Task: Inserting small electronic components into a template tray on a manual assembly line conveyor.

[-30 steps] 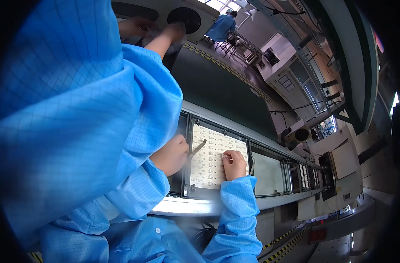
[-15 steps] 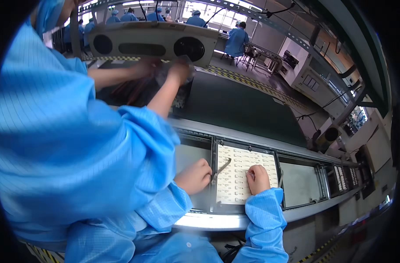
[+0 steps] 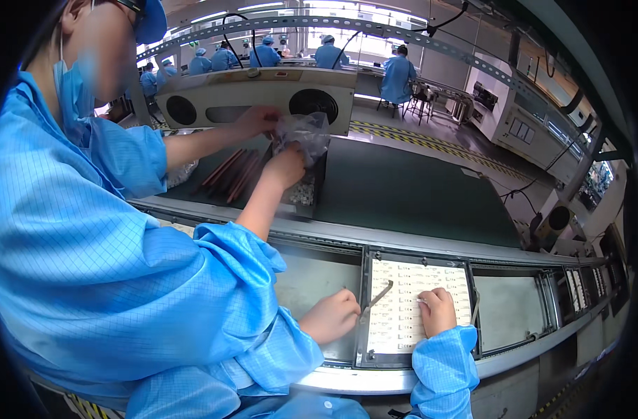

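Note:
A white sheet (image 3: 387, 328) with rows of small printed marks and parts lies in a dark-framed fixture (image 3: 366, 279) in front of me. Above the sheet's right half is my right hand (image 3: 439, 312), its fingertips pinched close to the surface. A tiny pale bit shows at them, too small to name. My left hand (image 3: 331, 317) is closed with curled fingers beside the fixture's left edge; what it holds, if anything, is hidden. A narrow dark strip (image 3: 380, 296) slants over the sheet's left part, its lower end near my left fingertips.
On my left a co-worker (image 3: 74, 230) in blue reaches across, both hands at a clear plastic bag (image 3: 303, 133). Below the bag stands a dark box (image 3: 305, 194) of small pale pieces, beside reddish-brown sticks (image 3: 228, 173). Beyond the fixture rail runs a dark green surface (image 3: 410, 192).
The view has shifted, so the fixture sits lower and further right. The co-worker's head has come into view. My hands keep nearly the same places at the sheet.

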`<state>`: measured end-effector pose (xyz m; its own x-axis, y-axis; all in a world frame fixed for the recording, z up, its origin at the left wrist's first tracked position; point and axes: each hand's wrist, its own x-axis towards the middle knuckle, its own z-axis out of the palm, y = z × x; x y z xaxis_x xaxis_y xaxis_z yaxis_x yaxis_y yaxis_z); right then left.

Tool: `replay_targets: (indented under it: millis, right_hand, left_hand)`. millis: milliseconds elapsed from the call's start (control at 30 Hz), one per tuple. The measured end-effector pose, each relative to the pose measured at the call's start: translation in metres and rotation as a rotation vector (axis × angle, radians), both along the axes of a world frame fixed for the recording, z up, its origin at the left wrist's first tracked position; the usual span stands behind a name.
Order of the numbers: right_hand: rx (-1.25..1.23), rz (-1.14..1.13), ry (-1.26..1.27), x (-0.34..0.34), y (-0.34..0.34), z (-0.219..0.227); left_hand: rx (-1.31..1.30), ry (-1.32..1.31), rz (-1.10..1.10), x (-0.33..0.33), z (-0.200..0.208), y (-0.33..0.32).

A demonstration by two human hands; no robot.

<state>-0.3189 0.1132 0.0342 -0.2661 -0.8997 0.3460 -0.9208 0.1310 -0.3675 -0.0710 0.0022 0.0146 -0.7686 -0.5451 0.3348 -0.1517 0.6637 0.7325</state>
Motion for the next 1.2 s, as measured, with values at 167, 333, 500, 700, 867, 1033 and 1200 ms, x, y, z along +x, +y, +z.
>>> replay_targets:
  millis: [167, 333, 500, 700, 867, 1033, 1200]
  right_hand:
    - [-0.051, -0.059, -0.035, 0.000, -0.001, -0.005]
    - [-0.071, -0.054, -0.048, 0.001, 0.000, -0.005]
    - [-0.078, -0.073, -0.061, 0.001, 0.001, -0.006]
    - [-0.170, -0.057, -0.093, -0.006, 0.003, -0.012]
    - [-0.087, -0.112, -0.250, -0.005, 0.001, -0.001]
    - [-0.003, -0.140, -0.356, -0.003, 0.008, 0.008]
    - [0.002, 0.039, 0.004, -0.005, 0.006, 0.004]
  left_hand:
    - [0.017, -0.009, 0.004, 0.003, 0.004, -0.001]
    - [0.035, -0.016, 0.001, 0.005, 0.005, -0.001]
    - [0.043, -0.067, -0.028, 0.007, 0.005, -0.001]
    - [0.133, 0.011, 0.098, -0.001, 0.004, 0.006]
    - [0.092, -0.056, 0.163, -0.009, 0.018, 0.026]
    - [0.110, -0.214, 0.186, -0.012, 0.012, 0.029]
    - [0.121, -0.225, 0.173, -0.011, 0.017, 0.028]
